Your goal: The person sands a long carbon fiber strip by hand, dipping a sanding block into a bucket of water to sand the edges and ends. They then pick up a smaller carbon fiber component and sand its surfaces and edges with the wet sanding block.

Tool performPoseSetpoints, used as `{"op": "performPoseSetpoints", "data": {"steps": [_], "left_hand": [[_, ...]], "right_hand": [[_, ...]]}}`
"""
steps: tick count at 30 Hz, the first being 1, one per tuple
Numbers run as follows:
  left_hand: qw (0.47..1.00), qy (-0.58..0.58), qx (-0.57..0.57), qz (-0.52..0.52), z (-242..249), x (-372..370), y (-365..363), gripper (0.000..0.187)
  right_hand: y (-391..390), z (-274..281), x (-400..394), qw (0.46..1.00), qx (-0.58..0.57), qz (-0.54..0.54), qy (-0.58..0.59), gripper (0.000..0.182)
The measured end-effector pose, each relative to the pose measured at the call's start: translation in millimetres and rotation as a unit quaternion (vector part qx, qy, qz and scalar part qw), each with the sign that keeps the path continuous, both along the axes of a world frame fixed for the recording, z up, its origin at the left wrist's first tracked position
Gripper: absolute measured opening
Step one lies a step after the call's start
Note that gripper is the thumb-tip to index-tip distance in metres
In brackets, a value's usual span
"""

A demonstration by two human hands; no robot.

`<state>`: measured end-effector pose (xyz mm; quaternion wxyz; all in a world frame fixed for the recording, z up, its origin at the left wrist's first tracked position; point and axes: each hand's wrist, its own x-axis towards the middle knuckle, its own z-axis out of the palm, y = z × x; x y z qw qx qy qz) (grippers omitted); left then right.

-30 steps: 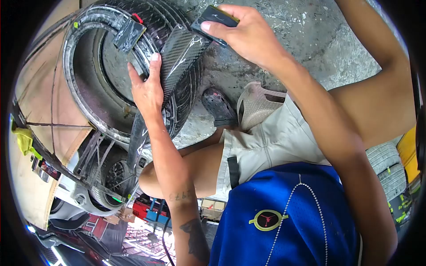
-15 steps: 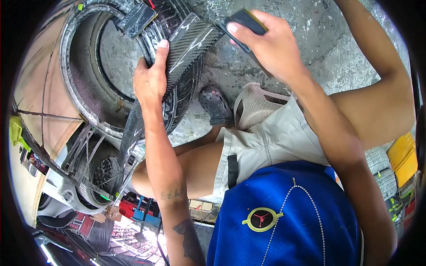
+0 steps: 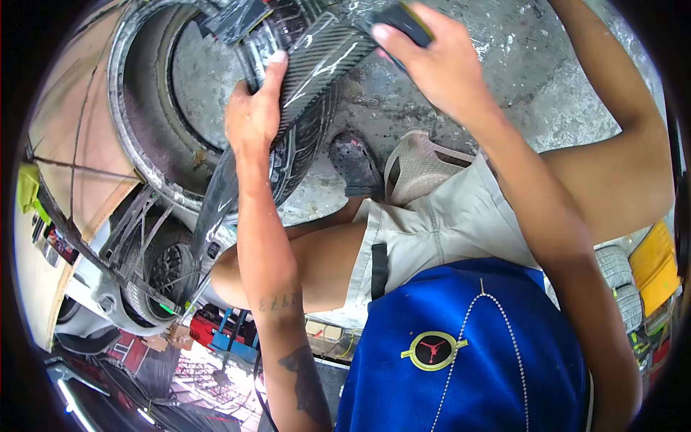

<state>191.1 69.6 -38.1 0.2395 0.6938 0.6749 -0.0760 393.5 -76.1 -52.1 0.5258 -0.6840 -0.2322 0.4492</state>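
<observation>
A left hand (image 3: 252,119) clamped a carbon-patterned strip (image 3: 317,72), which slanted up and rightward across a tire (image 3: 144,108) toward the nearby right hand (image 3: 446,65), closed around a dark block (image 3: 407,25).

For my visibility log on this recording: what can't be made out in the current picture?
All in the head view:
- Left hand: some fingers, hidden behind the hand itself.
- Dark block: underside, faced away; whether it touches the carbon-patterned piece, blurred.
- Right hand: some fingertips, behind the block.
- Tyre: top, cut off by the upper edge.
</observation>
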Motion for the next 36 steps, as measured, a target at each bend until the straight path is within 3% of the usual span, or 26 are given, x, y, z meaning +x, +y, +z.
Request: {"op": "performPoseSetpoints", "data": {"steps": [8, 10, 13, 15, 17, 18, 19, 21, 23, 25, 27, 28, 33, 35, 36], "left_hand": [[0.999, 0.022, 0.013, -0.019, 1.0, -0.3, 1.2, 0.107], [1.000, -0.005, 0.011, -0.017, 0.4, -2.9, -1.0, 0.108], [0.999, 0.001, 0.031, -0.034, 1.5, -4.6, -1.8, 0.112], [0.997, 0.003, 0.063, -0.046, 1.5, -15.3, -8.3, 0.101], [0.965, -0.228, 0.116, -0.052, -5.6, -25.5, -11.7, 0.085], [0.960, -0.249, 0.112, -0.054, -6.2, -34.4, -10.6, 0.077], [0.962, -0.217, 0.138, -0.091, 0.1, -36.8, -13.7, 0.082], [0.974, -0.018, 0.165, -0.153, 3.9, -52.8, -17.3, 0.086], [0.995, 0.055, 0.075, -0.046, 11.3, -61.5, -20.2, 0.088], [0.998, 0.019, 0.029, 0.044, 10.6, -65.0, -19.7, 0.088], [0.996, 0.070, 0.021, 0.059, 6.4, -61.5, -16.3, 0.087], [0.995, 0.070, 0.018, 0.066, 5.4, -61.7, -13.3, 0.087], [0.992, 0.102, 0.034, 0.063, 4.5, -63.8, -13.8, 0.085], [0.991, 0.109, 0.038, 0.071, 3.1, -64.0, -12.8, 0.084], [0.991, 0.106, 0.035, 0.069, 2.2, -64.8, -12.5, 0.084]], "right_hand": [[13.8, -3.3, 2.7, 0.992, 0.040, 0.026, -0.116, 0.019], [-5.5, -5.0, -0.2, 0.999, 0.001, 0.023, -0.036, 0.022], [-16.2, -3.6, 2.7, 0.998, 0.001, 0.021, -0.065, 0.023], [-3.1, 0.5, 5.2, 1.000, 0.016, -0.006, -0.012, 0.023], [12.0, 8.6, 7.9, 0.994, 0.088, -0.005, -0.064, 0.018], [12.1, 11.3, 8.4, 0.986, 0.104, 0.003, -0.129, 0.017], [9.2, 10.7, 8.6, 0.993, 0.063, 0.033, -0.098, 0.018], [4.0, 11.6, 7.8, 0.992, 0.085, 0.019, -0.090, 0.018], [1.4, 8.9, 9.8, 0.994, 0.056, 0.028, -0.091, 0.020], [-3.5, 6.0, 6.6, 0.995, 0.025, 0.044, -0.088, 0.023], [-9.5, 0.0, 2.6, 1.000, -0.002, 0.027, -0.003, 0.022], [-11.3, -2.5, -1.9, 0.999, 0.041, 0.002, 0.034, 0.022], [1.9, 14.3, 5.1, 0.998, -0.026, 0.056, -0.002, 0.018], [-2.3, -7.3, -3.7, 0.997, 0.062, -0.005, 0.055, 0.021], [-14.4, -6.3, -2.1, 0.999, 0.028, 0.018, 0.001, 0.021]]}}
